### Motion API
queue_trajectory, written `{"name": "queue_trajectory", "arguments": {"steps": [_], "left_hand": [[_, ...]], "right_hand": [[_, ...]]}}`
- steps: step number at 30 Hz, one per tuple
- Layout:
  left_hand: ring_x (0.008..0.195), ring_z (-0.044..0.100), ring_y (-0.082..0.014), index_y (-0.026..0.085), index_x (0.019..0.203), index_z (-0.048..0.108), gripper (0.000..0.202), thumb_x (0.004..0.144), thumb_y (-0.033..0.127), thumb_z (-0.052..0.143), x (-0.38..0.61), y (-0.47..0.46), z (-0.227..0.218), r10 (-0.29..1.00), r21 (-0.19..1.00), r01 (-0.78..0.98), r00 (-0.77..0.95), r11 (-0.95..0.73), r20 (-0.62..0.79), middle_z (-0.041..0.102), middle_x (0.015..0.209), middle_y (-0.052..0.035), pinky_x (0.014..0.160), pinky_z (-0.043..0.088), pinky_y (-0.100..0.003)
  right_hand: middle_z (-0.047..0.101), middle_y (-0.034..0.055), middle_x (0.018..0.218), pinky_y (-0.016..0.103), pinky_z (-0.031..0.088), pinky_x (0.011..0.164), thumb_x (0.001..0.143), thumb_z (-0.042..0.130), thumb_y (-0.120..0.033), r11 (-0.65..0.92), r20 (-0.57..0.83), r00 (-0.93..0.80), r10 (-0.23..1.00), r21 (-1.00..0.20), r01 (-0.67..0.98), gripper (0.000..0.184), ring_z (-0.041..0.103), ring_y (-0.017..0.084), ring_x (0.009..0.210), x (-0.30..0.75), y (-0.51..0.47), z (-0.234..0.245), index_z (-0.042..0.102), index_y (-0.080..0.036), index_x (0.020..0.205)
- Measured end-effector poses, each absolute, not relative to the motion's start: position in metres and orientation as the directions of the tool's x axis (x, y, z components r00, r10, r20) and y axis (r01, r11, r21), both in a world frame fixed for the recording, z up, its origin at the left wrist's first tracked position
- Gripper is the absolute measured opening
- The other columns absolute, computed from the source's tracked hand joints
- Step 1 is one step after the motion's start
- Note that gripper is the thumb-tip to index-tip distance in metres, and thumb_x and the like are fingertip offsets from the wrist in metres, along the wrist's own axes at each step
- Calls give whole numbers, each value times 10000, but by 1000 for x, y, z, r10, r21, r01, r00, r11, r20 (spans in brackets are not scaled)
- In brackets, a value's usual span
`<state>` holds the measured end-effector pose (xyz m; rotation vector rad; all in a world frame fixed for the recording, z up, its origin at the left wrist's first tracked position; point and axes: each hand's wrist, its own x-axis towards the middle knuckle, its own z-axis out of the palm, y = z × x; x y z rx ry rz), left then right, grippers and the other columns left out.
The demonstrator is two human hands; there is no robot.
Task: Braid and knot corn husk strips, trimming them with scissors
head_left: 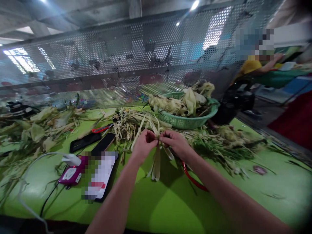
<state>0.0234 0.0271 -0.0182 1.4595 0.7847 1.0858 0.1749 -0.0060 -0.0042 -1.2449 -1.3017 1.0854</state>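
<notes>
A bundle of pale dried husk strips (156,165) is pinched between my two hands at the middle of the table. My left hand (144,143) has thumb and fingers closed on the strips where they gather. Meeting it from the other side, my right hand (175,142) grips the same spot between thumb and fingertips. Some strips fan upward above the fingers, and others hang down over the green table. Under my right forearm lies a curved red object (193,178), partly hidden. Behind my hands is a heap of cut husk pieces (125,125).
A green basket (188,123) with husks stands behind. To the left lie phones (84,143), a red cutter (102,128), a purple power strip (70,175) with a white cable, and loose husks (36,130). Green scraps (216,151) lie right. A perforated metal screen (109,65) borders the table.
</notes>
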Motion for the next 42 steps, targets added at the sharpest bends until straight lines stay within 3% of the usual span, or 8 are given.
{"name": "queue_trajectory", "arguments": {"steps": [6, 12, 15, 19, 24, 28, 42], "left_hand": [[690, 530, -113, 166, 787, 559, 74, 728, 157, 602, 24, 25, -14, 885, 932, 45, 333, -359, 325, 579, 737, 3, 669, 416, -231], [776, 592, -152, 165, 870, 648, 142, 752, 158, 569, 22, 27, -17, 880, 917, 125, 355, -379, 315, 665, 845, -47, 761, 445, -273], [783, 585, -157, 172, 849, 651, 120, 761, 172, 570, 21, 28, -18, 874, 901, 157, 355, -405, 331, 659, 853, -47, 753, 439, -275], [748, 539, -142, 170, 817, 628, 86, 786, 228, 575, 20, 29, -17, 883, 911, 170, 364, -376, 297, 613, 802, -30, 699, 413, -255], [643, 471, -104, 154, 800, 600, 207, 809, 359, 571, 20, 25, -13, 867, 994, 12, 490, -113, 92, 544, 710, -5, 618, 382, -221], [639, 466, -98, 154, 800, 579, 284, 781, 437, 596, 20, 22, -11, 839, 999, -47, 543, 8, 19, 524, 702, 0, 627, 377, -218], [617, 395, -92, 172, 755, 473, 226, 632, 160, 662, 23, 23, -14, 868, 925, 230, 468, -302, 167, 446, 671, 55, 581, 324, -223]], "right_hand": [[482, -38, 591, 233, 358, 524, 688, 614, -282, 89, 90, -1, 996, -986, 142, 116, 421, 100, 533, 175, -6, -3, 560, -182, 669], [560, -10, 657, 253, 366, 600, 733, 586, -232, 305, 345, -26, 938, -790, 532, 61, 485, 135, 636, 180, -9, 2, 598, -181, 703], [584, 1, 695, 253, 371, 613, 760, 574, -217, 355, 409, -56, 911, -707, 611, 53, 509, 141, 654, 182, -10, 3, 599, -187, 724], [594, 13, 740, 255, 384, 635, 785, 566, -219, 385, 446, -66, 893, -680, 624, 55, 530, 147, 685, 184, -9, 2, 599, -186, 756], [596, 14, 740, 260, 383, 637, 798, 561, -228, 363, 432, -45, 901, -693, 623, 63, 536, 152, 695, 184, -8, 1, 584, -188, 755], [605, 11, 733, 259, 391, 634, 793, 563, -235, 357, 421, -31, 906, -725, 589, 64, 538, 152, 690, 184, -8, 0, 584, -187, 756], [595, 2, 694, 261, 393, 629, 766, 586, -243, 325, 365, -24, 931, -796, 511, 73, 519, 146, 667, 183, -7, 0, 605, -180, 734]]}}
